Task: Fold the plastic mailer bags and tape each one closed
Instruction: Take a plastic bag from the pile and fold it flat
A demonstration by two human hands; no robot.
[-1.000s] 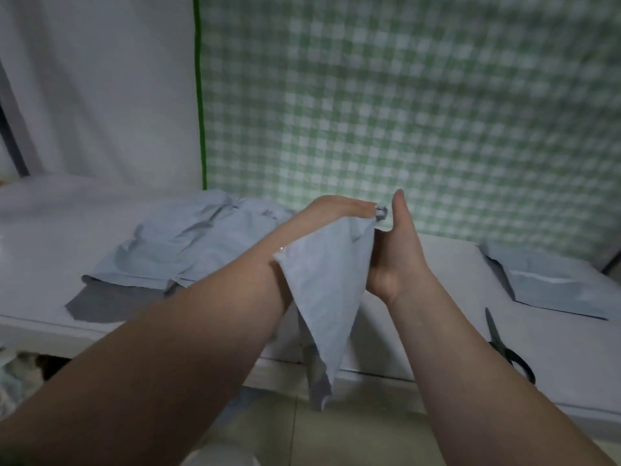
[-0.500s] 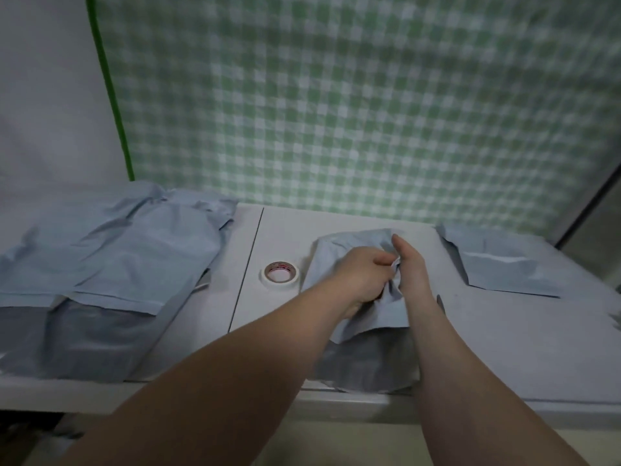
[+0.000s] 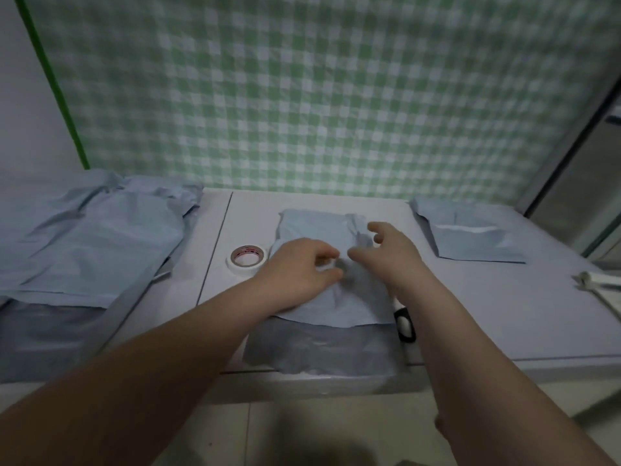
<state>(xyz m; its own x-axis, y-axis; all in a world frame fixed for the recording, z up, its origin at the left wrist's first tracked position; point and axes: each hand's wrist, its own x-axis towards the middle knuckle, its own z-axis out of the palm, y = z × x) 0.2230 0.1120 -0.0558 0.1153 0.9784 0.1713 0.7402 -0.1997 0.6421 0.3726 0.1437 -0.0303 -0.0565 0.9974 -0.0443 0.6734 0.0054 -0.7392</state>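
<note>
Pale floor tiles lie nearest, then the smooth white table [image 3: 504,314]. A thin, crinkled blue-grey mailer bag [image 3: 319,227] lies at its middle, its darker glossy end hanging over the front edge. The left hand [image 3: 299,267] rests on it with fingers bent; whether it pinches the plastic, I cannot tell. The right hand [image 3: 389,257] hovers with fingers spread and loose. Black scissor handles [image 3: 404,322] show beside the right wrist. A white tape roll [image 3: 248,258] sits left of the bag. A pile of bags [image 3: 90,240] lies far left and a folded bag [image 3: 470,237] far right, with green checked cloth [image 3: 336,95] behind.

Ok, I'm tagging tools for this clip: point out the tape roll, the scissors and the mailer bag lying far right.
tape roll [image 3: 247,269]: head view, white front wall.
scissors [image 3: 402,311]: head view, black handle loop.
far-right mailer bag [image 3: 477,243]: head view, blue front panel.
</note>
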